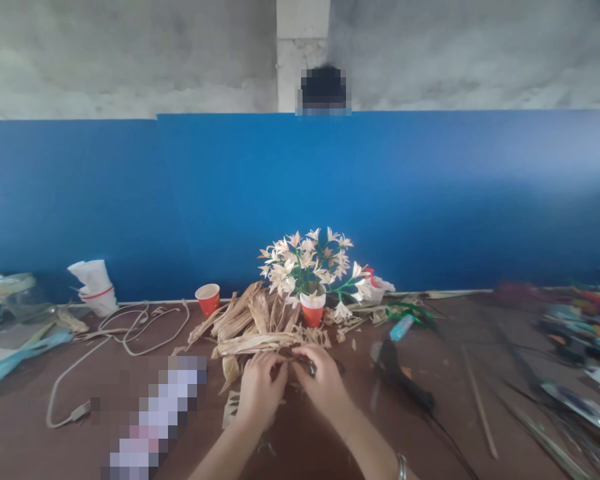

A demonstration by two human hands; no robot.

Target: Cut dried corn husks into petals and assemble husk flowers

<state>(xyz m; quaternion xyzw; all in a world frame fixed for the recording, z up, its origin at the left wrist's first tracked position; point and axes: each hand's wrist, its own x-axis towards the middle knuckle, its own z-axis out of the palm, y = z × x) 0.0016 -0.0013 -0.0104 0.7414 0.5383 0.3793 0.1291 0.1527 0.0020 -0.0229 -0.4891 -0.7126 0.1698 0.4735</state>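
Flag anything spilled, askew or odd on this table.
Nothing looks damaged, but dried husk strips lie heaped loosely mid-table, scraps scattered near the red flower cup. A white cable sprawls in loops, and the white cup stack leans.

Head-worn view, forward and down, close above table.

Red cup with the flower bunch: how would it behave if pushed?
Likely tips: the flower bunch spreads far wider than the red cup under it. Probably light; looks like paper. The husks beside it may brace it.
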